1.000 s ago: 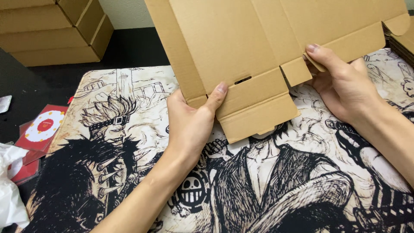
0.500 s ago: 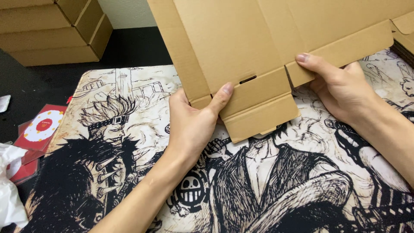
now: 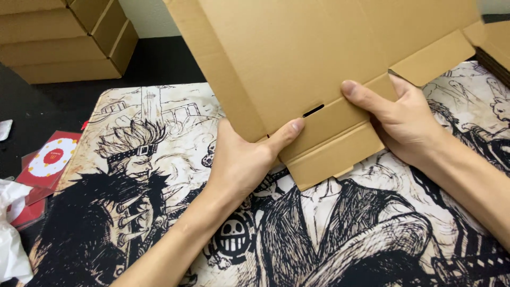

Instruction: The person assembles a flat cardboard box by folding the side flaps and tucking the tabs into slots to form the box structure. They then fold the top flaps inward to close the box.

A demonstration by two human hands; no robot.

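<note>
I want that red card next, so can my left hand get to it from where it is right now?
Probably yes. The red card lies uncovered left of the mat, nothing between, but the left hand grips the cardboard and must let go first.

Black desk (image 3: 164, 61), mostly covered by a printed mat (image 3: 175, 122) in black, cream and tan comic art. Stacked brown boxes (image 3: 64, 40) at 10 o'clock. Pale wall (image 3: 146, 18) at 11 o'clock. Red cards (image 3: 48, 159) and white paper (image 3: 13, 234) at 9 o'clock. Even, soft light.
</note>
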